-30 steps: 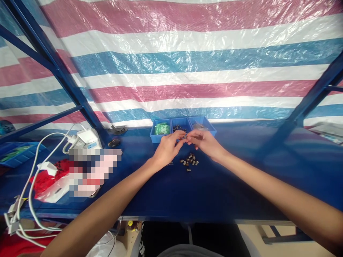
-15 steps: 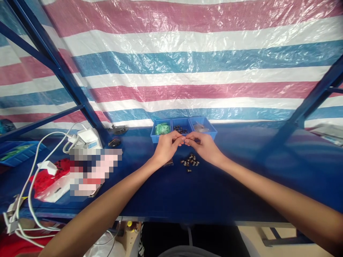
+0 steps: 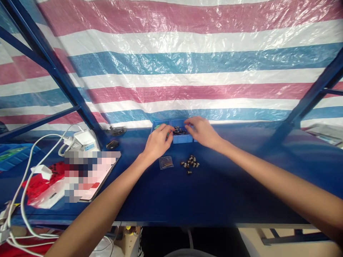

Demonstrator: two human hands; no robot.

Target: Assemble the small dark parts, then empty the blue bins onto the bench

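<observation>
My left hand [image 3: 160, 140] is over the front of the blue divided bin [image 3: 183, 138], covering much of its left compartment. Its fingers are bent, with the thumb apart from the index finger, and I see nothing in them. Over the right compartment is my right hand [image 3: 203, 132], fingers curved downward and thumb apart, no object visible in it. Small dark parts [image 3: 177, 130] fill the middle compartment between the hands. Closer to me, several small metal-and-dark fittings [image 3: 193, 161] lie in a loose pile. Beside them rests a small clear bag [image 3: 166, 162] with brownish pieces inside.
On the left are a power strip [image 3: 87, 139] with white cables, a black mouse [image 3: 112, 144], a red plastic bag [image 3: 44, 182] and a partly blurred flat pink item [image 3: 103, 175]. Blue frame posts [image 3: 61, 82] and a striped tarp [image 3: 187, 60] stand behind the table.
My hands, which met fingertip to fingertip in front of the bin, have parted. The left moved left, the right up and over the right compartment. The clear bag is now uncovered.
</observation>
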